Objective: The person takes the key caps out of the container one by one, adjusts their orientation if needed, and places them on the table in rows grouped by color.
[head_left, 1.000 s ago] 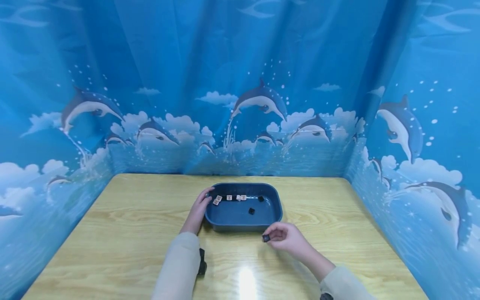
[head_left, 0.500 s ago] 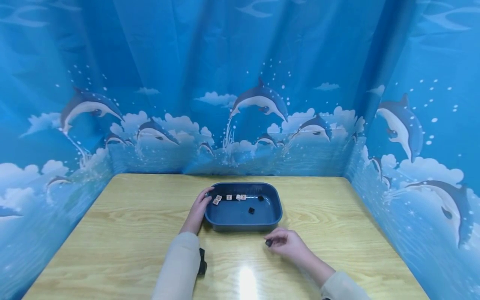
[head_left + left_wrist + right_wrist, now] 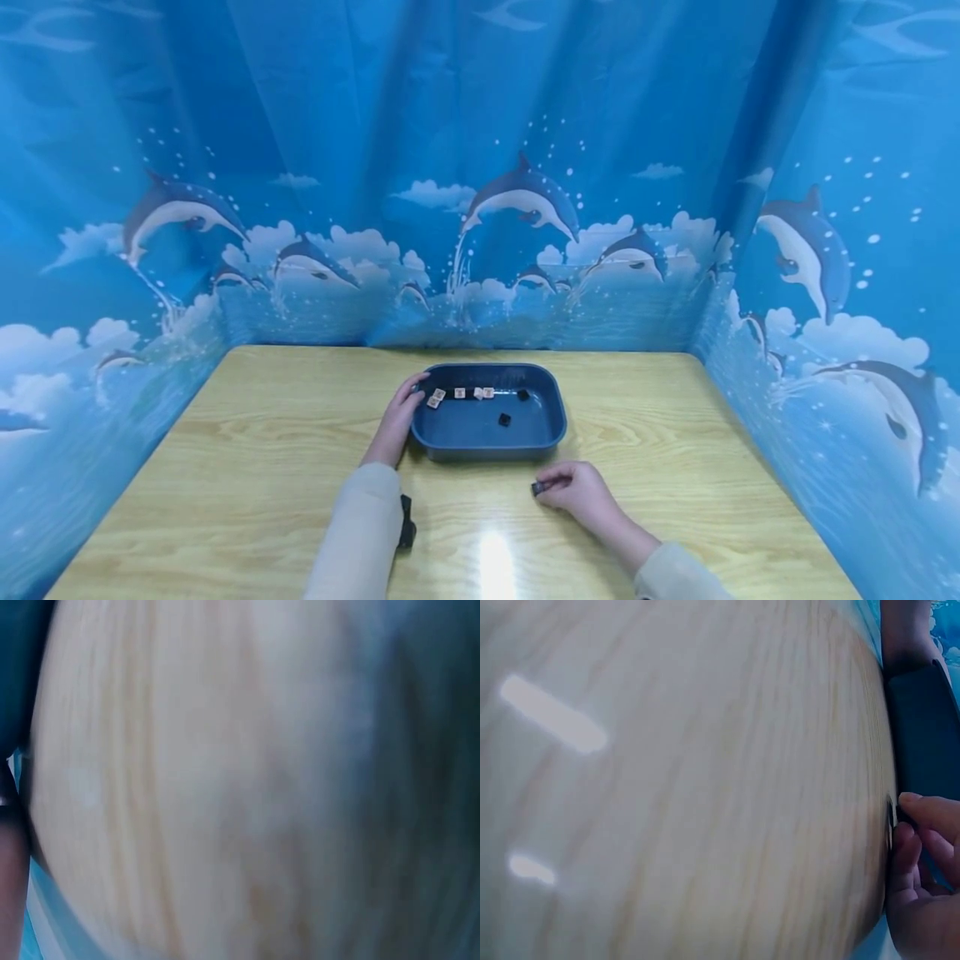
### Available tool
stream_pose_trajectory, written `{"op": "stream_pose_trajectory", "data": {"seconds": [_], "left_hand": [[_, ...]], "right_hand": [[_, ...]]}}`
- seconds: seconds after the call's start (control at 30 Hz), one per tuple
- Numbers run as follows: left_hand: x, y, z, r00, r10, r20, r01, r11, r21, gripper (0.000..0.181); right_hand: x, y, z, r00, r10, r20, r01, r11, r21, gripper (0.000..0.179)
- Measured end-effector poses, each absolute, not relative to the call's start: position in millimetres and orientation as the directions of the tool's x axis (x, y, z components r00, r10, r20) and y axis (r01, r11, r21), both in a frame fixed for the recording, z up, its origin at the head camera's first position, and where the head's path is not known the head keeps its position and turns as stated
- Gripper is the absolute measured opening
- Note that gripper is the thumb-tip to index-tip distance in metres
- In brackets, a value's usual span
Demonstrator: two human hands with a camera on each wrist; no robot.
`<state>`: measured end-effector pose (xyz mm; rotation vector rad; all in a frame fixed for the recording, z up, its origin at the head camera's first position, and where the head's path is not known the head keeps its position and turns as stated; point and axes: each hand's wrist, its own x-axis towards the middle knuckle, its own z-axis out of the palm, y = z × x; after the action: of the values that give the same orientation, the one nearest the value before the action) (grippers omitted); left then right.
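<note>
My left hand (image 3: 399,423) holds the left rim of a dark blue rectangular basin (image 3: 487,454), fingers over the edge. In front of the basin's right corner, low over the table, my right hand (image 3: 581,493) pinches a small black cube (image 3: 538,488) between thumb and fingertips. Inside the basin lie several small white cubes (image 3: 460,393) with printed faces, in a rough row along the back. Black cubes (image 3: 505,420) sit among them and to the right. From the right wrist, my right hand (image 3: 930,855) shows close beside the basin (image 3: 928,735), the cube mostly hidden.
The basin stands on a pale wood-grain table (image 3: 285,467). A blue curtain (image 3: 480,167) printed with dolphins closes off the back and both sides. Light glares off the table (image 3: 495,567) near the front. The left wrist view is blurred, mostly table surface (image 3: 187,780).
My right hand has drawn slightly toward the front and right, away from the basin's corner, and lower, with the black cube in its fingers. The left hand and basin stay put.
</note>
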<state>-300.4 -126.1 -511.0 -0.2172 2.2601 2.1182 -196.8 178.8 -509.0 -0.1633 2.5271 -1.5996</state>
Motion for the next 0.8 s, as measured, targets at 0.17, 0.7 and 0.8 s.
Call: {"op": "stream_pose_trajectory", "data": {"seconds": [0.17,0.7,0.8], "left_hand": [[-302.4,-126.2,-512.6,-0.987,-0.086,-0.133,-0.137,0.054,0.989,0.04],[-300.1,-125.7,-509.4,-0.987,-0.07,-0.144,-0.147,0.05,0.988,0.046],[-299.7,-125.9,-510.1,-0.986,-0.072,-0.152,-0.156,0.053,0.986,0.05]], "right_hand": [[-195.8,176.6,-506.7,-0.984,-0.169,-0.051,-0.041,0.5,-0.865,0.022],[-196.6,176.9,-507.1,-0.985,-0.17,-0.039,-0.058,0.534,-0.843,0.027],[-194.5,179.5,-504.8,-0.985,-0.17,-0.039,-0.059,0.536,-0.842,0.027]]}}
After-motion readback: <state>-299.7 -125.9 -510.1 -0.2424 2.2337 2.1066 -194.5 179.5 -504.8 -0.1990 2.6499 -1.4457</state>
